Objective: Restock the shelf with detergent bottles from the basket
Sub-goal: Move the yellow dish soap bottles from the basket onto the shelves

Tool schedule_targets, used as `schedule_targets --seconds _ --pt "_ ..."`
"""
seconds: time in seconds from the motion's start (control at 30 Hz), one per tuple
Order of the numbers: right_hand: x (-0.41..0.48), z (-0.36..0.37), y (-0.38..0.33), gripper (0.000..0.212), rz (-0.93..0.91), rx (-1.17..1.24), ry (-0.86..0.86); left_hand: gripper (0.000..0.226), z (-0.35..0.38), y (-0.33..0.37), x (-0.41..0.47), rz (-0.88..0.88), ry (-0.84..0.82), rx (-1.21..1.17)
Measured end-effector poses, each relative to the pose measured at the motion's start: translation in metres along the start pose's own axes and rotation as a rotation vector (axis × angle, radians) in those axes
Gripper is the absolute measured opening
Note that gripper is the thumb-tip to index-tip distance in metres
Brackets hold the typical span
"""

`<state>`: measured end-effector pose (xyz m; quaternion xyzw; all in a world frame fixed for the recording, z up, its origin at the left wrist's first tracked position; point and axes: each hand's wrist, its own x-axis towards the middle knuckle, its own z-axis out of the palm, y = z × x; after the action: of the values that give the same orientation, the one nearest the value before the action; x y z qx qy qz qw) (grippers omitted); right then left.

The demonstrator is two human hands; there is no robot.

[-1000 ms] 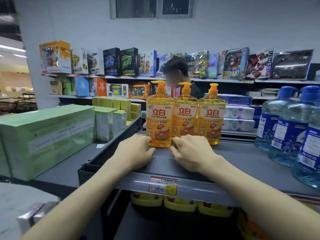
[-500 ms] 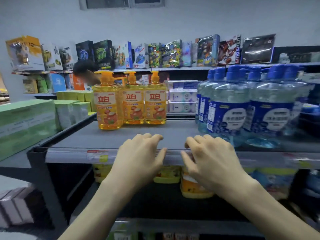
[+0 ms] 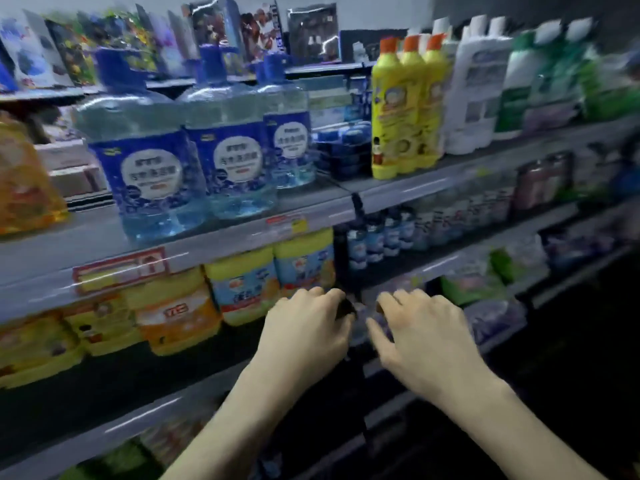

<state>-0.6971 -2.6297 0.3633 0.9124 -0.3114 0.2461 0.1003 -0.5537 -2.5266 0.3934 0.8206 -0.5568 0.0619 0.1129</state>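
The picture is blurred by motion. An orange detergent bottle [image 3: 24, 181] stands at the far left edge on the grey top shelf [image 3: 86, 237]. My left hand [image 3: 304, 334] and my right hand [image 3: 422, 334] hover side by side, palms down, in front of the lower shelf's dark upright post. Both hold nothing, fingers loosely curled and apart. No basket is in view.
Three big blue water-clear jugs [image 3: 194, 147] fill the top shelf's middle. Yellow bottles with orange caps [image 3: 401, 109] and white bottles [image 3: 474, 88] stand to the right. Yellow and blue refill tubs [image 3: 242, 282] sit on the shelf below. Toy boxes line the back wall.
My view has swung right and down: the orange bottles slid to the left edge. Both hands left the top shelf's front edge and now hang lower, before the second shelf.
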Motion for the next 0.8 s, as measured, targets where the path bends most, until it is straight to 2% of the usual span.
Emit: schedule_targets --seconds 0.13,0.27,0.43,0.8 --pt "-0.051 0.016 0.073 0.029 0.235 -0.067 -0.111 0.036 0.053 0.072 0.034 0.123 -0.13 -0.043" --pt "-0.106 0.033 0.14 0.03 0.445 -0.123 -0.293 0.031 0.108 0.147 0.061 0.265 -0.279 -0.063" --pt "-0.165 0.044 0.212 0.029 0.683 -0.161 -0.464 0.039 0.172 0.242 0.087 0.503 -0.471 -0.158" --pt "-0.256 0.061 0.336 0.031 1.077 -0.053 -0.599 0.043 0.286 0.423 0.121 0.86 -0.757 -0.078"
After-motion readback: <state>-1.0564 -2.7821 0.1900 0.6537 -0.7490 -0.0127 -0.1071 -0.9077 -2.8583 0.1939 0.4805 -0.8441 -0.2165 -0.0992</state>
